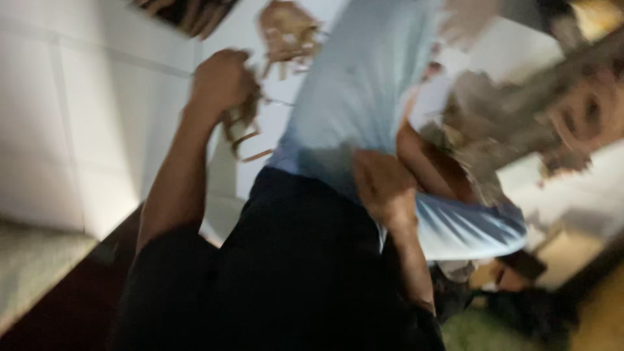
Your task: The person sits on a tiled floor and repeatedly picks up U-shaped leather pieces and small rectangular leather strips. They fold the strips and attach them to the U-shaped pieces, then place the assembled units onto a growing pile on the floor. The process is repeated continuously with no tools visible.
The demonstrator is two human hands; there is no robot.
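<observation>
The picture is blurred and tilted. My left hand (221, 81) is raised at the upper left, closed in a fist on a bunch of brown dried strips (244, 127) that hang below it. My right hand (385, 185) is in the middle, back toward me, against the light blue shirt (354, 91) of a person standing close in front. Blur hides whether its fingers hold anything. That person wears black trousers (292, 260), and one of their arms (426, 166) reaches toward a grey-brown fibrous bundle (500, 127) at the right.
A white tiled wall (78, 117) fills the left side. More brown fibrous pieces (289, 32) hang at the top. A light-coloured ledge (32, 260) is at the lower left. Dark and yellowish clutter (520, 286) lies at the lower right.
</observation>
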